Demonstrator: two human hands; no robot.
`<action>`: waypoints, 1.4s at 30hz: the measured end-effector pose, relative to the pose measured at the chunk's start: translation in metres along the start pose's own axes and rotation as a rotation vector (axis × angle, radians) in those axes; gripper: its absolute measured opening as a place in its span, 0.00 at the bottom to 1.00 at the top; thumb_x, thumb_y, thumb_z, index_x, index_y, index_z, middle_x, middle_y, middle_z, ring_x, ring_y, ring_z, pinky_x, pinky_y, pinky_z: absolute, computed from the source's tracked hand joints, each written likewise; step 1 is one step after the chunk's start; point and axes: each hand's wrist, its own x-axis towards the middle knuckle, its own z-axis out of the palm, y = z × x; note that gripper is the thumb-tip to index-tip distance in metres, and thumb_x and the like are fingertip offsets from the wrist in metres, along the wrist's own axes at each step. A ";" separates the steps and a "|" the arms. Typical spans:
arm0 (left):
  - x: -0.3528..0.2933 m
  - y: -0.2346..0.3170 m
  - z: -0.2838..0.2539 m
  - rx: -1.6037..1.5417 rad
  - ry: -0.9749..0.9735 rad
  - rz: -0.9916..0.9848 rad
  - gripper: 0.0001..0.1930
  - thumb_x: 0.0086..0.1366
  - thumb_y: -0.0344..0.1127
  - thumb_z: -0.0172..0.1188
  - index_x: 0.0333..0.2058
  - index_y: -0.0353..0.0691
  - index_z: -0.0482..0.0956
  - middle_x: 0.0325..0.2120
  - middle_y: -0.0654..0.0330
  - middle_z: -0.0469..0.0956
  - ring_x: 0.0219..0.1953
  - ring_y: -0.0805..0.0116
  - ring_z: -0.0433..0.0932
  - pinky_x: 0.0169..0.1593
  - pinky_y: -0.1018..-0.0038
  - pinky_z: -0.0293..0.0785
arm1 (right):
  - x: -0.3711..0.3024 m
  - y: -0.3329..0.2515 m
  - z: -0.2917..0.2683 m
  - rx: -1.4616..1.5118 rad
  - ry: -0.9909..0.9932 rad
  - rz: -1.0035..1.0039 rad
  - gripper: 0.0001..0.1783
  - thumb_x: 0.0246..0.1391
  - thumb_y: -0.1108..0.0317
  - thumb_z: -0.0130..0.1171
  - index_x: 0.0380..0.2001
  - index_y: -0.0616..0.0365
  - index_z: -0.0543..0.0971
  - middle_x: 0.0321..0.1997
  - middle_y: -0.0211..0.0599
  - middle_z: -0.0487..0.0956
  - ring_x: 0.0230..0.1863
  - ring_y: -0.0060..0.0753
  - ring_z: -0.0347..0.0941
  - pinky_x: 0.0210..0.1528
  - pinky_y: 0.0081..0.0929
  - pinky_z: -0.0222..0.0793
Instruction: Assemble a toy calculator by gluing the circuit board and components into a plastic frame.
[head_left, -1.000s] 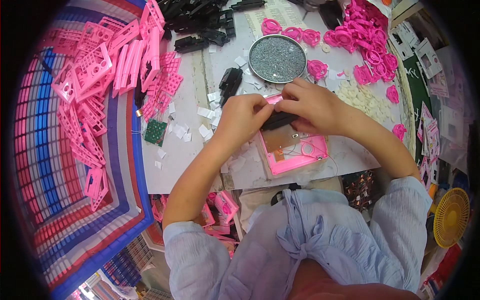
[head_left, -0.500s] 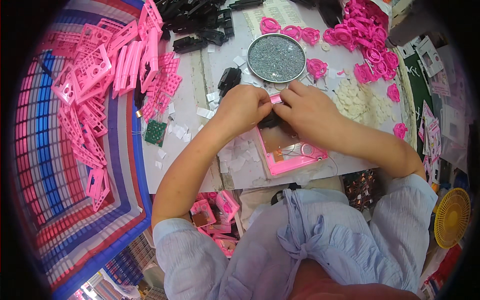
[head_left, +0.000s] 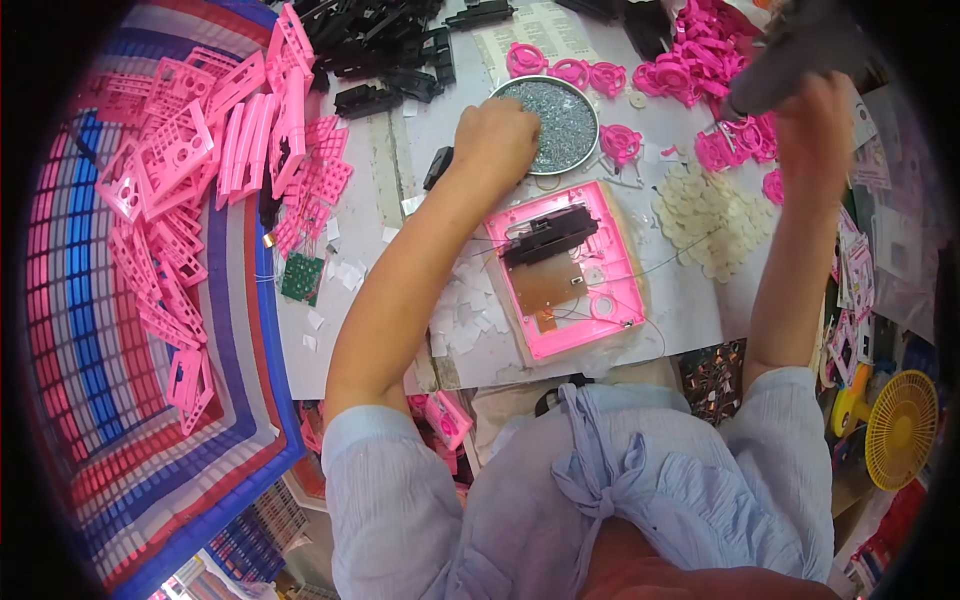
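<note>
A pink plastic frame (head_left: pixel 590 325) lies on the white work surface in front of me, with a black part (head_left: pixel 550 236), a brown board and thin wires inside it. My left hand (head_left: pixel 497 138) rests at the rim of a round metal dish of small screws (head_left: pixel 568 118), fingers curled down into it. My right hand (head_left: pixel 818 135) is raised at the upper right, closed around a dark grey tool (head_left: pixel 790 50) that points up and away.
A striped basket (head_left: pixel 120 330) at left holds many pink frames (head_left: pixel 180 170). Black parts (head_left: pixel 380 50) lie at the top, pink rings (head_left: pixel 690 70) at top right, pale discs (head_left: pixel 715 225) beside the frame. A green circuit board (head_left: pixel 301 277) and a yellow fan (head_left: pixel 900 428) are also near.
Both hands left the pink frame. My left hand went up to the screw dish, and my right hand rose to the upper right with a grey tool.
</note>
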 end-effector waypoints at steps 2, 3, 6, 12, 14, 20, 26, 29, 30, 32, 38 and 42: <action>-0.004 -0.008 0.004 0.050 -0.071 0.003 0.07 0.61 0.39 0.61 0.29 0.47 0.85 0.31 0.61 0.82 0.41 0.58 0.79 0.43 0.57 0.72 | -0.012 0.017 0.099 -0.159 -0.260 0.257 0.25 0.62 0.66 0.61 0.58 0.65 0.70 0.48 0.44 0.80 0.42 0.33 0.78 0.48 0.34 0.74; -0.006 -0.009 0.000 0.038 -0.042 -0.007 0.07 0.61 0.39 0.61 0.30 0.47 0.85 0.30 0.61 0.82 0.41 0.58 0.80 0.43 0.57 0.71 | -0.008 0.013 0.119 -0.201 -0.420 0.231 0.26 0.60 0.63 0.63 0.57 0.66 0.71 0.45 0.47 0.81 0.39 0.32 0.79 0.45 0.34 0.76; -0.001 -0.013 0.004 0.042 0.021 -0.007 0.07 0.61 0.39 0.61 0.30 0.47 0.85 0.29 0.60 0.81 0.39 0.58 0.80 0.43 0.56 0.71 | -0.005 0.024 0.137 -0.321 -0.542 0.311 0.23 0.60 0.64 0.62 0.55 0.64 0.72 0.39 0.43 0.82 0.38 0.30 0.78 0.41 0.31 0.74; -0.013 0.008 -0.030 -0.454 0.115 -0.123 0.04 0.60 0.34 0.65 0.30 0.42 0.83 0.29 0.59 0.81 0.36 0.58 0.79 0.42 0.60 0.70 | -0.008 0.034 0.171 0.048 -0.586 0.416 0.26 0.58 0.67 0.64 0.57 0.64 0.70 0.35 0.40 0.79 0.32 0.30 0.76 0.36 0.28 0.73; -0.041 0.033 -0.051 -0.655 0.167 -0.116 0.03 0.59 0.30 0.67 0.30 0.40 0.82 0.29 0.60 0.81 0.34 0.59 0.78 0.43 0.64 0.68 | -0.038 0.015 0.188 0.085 -0.405 0.322 0.22 0.60 0.66 0.59 0.56 0.60 0.70 0.24 0.32 0.72 0.25 0.24 0.68 0.29 0.30 0.66; -0.097 0.072 -0.052 -0.552 0.388 0.028 0.06 0.55 0.29 0.69 0.33 0.42 0.83 0.31 0.63 0.82 0.32 0.65 0.78 0.43 0.69 0.63 | -0.086 -0.003 0.199 0.355 -0.430 0.199 0.21 0.60 0.64 0.62 0.51 0.59 0.69 0.22 0.29 0.69 0.21 0.20 0.64 0.24 0.24 0.64; -0.105 0.076 -0.054 -0.619 0.445 0.016 0.07 0.54 0.29 0.69 0.33 0.44 0.83 0.29 0.66 0.81 0.31 0.68 0.77 0.42 0.69 0.60 | -0.099 0.002 0.206 0.299 -0.387 0.181 0.19 0.53 0.67 0.67 0.45 0.64 0.74 0.34 0.35 0.76 0.27 0.19 0.72 0.29 0.18 0.68; -0.106 0.075 -0.052 -0.571 0.489 0.014 0.07 0.53 0.30 0.70 0.31 0.44 0.82 0.27 0.66 0.80 0.30 0.68 0.76 0.42 0.68 0.60 | -0.103 0.006 0.208 0.256 -0.412 0.178 0.19 0.53 0.66 0.67 0.44 0.63 0.74 0.34 0.35 0.76 0.27 0.18 0.72 0.29 0.18 0.68; -0.108 0.075 -0.052 -0.538 0.505 0.011 0.07 0.52 0.30 0.70 0.30 0.44 0.82 0.26 0.66 0.79 0.29 0.68 0.76 0.43 0.68 0.60 | -0.104 0.007 0.209 0.245 -0.415 0.179 0.19 0.54 0.66 0.67 0.44 0.63 0.74 0.35 0.35 0.76 0.27 0.18 0.72 0.29 0.18 0.68; -0.113 0.074 -0.053 -0.461 0.449 -0.021 0.12 0.51 0.35 0.72 0.33 0.44 0.81 0.29 0.65 0.79 0.33 0.66 0.76 0.45 0.66 0.59 | -0.106 0.008 0.209 0.235 -0.408 0.196 0.18 0.54 0.66 0.67 0.44 0.62 0.74 0.34 0.34 0.76 0.27 0.18 0.72 0.29 0.18 0.68; -0.136 0.074 -0.051 -0.261 0.291 -0.268 0.33 0.46 0.51 0.76 0.48 0.45 0.74 0.43 0.62 0.75 0.46 0.59 0.71 0.50 0.57 0.54 | -0.107 0.029 0.207 0.142 -0.435 0.284 0.16 0.56 0.69 0.65 0.45 0.61 0.73 0.31 0.29 0.73 0.30 0.17 0.68 0.32 0.20 0.66; -0.143 0.071 -0.036 -0.170 0.246 -0.249 0.27 0.47 0.49 0.75 0.44 0.46 0.77 0.39 0.66 0.76 0.43 0.63 0.72 0.49 0.57 0.54 | -0.114 0.050 0.215 -0.008 -0.573 0.194 0.16 0.59 0.72 0.59 0.46 0.59 0.66 0.22 0.31 0.67 0.21 0.22 0.65 0.27 0.28 0.69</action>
